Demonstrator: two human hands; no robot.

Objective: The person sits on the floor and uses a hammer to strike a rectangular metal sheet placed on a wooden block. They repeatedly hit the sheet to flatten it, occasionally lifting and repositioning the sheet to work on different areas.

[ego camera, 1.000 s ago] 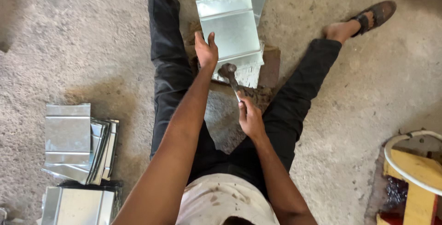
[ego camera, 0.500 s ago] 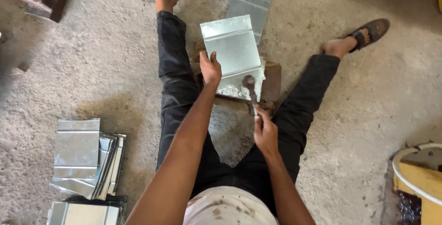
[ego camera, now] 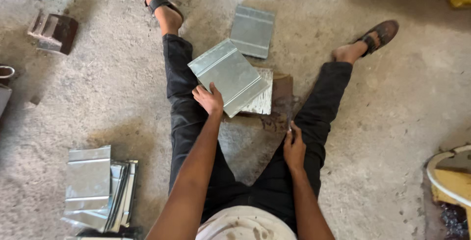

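I sit on a concrete floor with my legs spread. My left hand grips the near edge of a folded, shiny sheet-metal piece and holds it tilted over a rusty iron block. A second sheet lies on that block beneath it. My right hand rests on my right thigh, closed around the thin handle of a hammer; the hammer's head is hard to make out. A third sheet lies flat on the floor farther away, between my feet.
A stack of folded metal sheets lies on the floor to my left. A brown block and metal scraps are at the far left. A yellow and white object sits at the right edge.
My left hand has turned the top sheet and drawn it leftward off the block. My right hand has dropped the hammer from over the block down to my thigh.
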